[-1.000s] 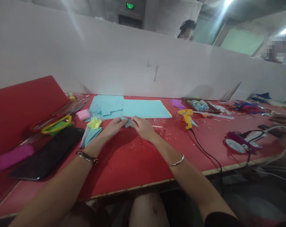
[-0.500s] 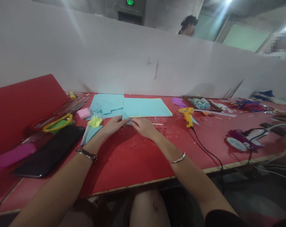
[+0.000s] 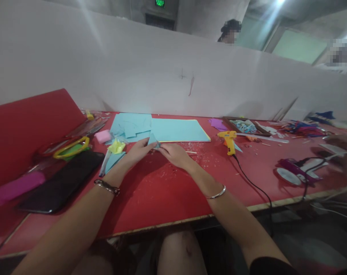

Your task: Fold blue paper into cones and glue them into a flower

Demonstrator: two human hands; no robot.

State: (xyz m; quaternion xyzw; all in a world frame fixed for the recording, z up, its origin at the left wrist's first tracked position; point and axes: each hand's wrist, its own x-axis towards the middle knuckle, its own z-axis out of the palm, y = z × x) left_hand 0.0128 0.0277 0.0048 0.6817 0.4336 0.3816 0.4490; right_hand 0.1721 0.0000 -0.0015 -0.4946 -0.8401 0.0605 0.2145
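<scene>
My left hand (image 3: 138, 151) and my right hand (image 3: 173, 152) meet over the red table (image 3: 162, 191), both pinching a small folded piece of light blue paper (image 3: 153, 140) that stands up between the fingertips. Just behind it lies a stack of light blue paper sheets (image 3: 177, 130), with cut blue pieces (image 3: 130, 128) to its left. A thin wooden stick (image 3: 190, 152) lies right of my right hand. Paper scraps are scattered around the hands.
A yellow glue gun (image 3: 229, 139) with a black cord lies to the right, near a tray of craft bits (image 3: 244, 126). A dark phone (image 3: 61, 183), yellow scissors (image 3: 72, 147) and a pink eraser (image 3: 102, 136) sit left. Another person's hand (image 3: 344, 147) is at far right. A white partition (image 3: 162, 68) backs the table.
The blue paper piece has been lifted from flat on the table to standing up between my fingertips. My hands have stayed in nearly the same spot.
</scene>
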